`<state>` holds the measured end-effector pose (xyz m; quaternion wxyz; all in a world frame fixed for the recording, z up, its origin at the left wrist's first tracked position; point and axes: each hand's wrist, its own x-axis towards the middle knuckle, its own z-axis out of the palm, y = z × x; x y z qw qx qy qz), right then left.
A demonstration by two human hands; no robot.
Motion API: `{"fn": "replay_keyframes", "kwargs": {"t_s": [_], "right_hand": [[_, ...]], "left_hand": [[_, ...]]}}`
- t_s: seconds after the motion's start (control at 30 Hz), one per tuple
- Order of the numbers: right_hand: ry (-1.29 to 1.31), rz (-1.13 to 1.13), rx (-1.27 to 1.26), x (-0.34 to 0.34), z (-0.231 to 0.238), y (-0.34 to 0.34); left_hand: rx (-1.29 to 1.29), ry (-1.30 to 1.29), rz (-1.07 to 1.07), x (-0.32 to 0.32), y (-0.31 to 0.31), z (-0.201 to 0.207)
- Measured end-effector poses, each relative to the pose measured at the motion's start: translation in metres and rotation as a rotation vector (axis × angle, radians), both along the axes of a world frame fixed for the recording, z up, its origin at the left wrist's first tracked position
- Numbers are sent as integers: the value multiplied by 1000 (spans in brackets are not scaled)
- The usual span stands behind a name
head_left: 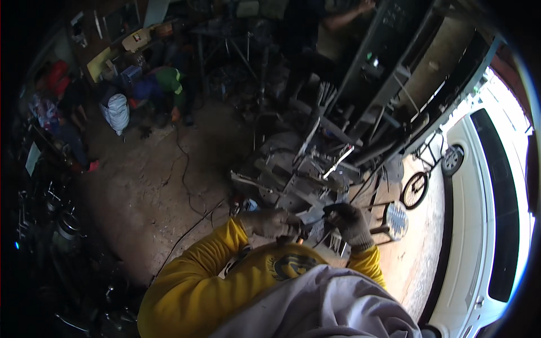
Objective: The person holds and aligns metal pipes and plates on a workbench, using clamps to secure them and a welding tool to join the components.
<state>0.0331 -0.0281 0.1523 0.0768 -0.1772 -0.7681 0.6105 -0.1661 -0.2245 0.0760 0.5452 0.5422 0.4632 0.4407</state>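
Observation:
My left hand (269, 223), in a dirty glove, is held close in front of my chest with its fingers curled closed. What it grips is too dark and small to name. My right hand (350, 226) wears a knitted glove, pale at the cuff and dark at the fingers. Its fingers are bent and pressed together, and anything in them is hidden. Between the two hands shows a small greyish piece (313, 231) whose kind I cannot make out. Just beyond them lies a heap of metal bars and plates (293, 169).
A stool (396, 221) stands to the right, near a bicycle (416, 190) and a white vehicle (473, 225). A cable (186, 169) crosses the dirt floor. Several people work farther off, one in a green top (168, 79). Dark metal parts (67, 225) crowd the left.

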Motion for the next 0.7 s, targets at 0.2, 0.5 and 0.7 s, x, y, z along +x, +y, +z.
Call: {"fn": "replay_keyframes", "kwargs": {"t_s": [0.2, 0.5, 0.7], "right_hand": [[274, -56, 282, -20, 12, -4], [164, -99, -426, 6, -5, 7], [28, 39, -288, 9, 7, 10]], "left_hand": [[-133, -296, 108, -7, -12, 48], [-121, -412, 115, 1, -8, 44], [-185, -388, 19, -5, -3, 42]]}}
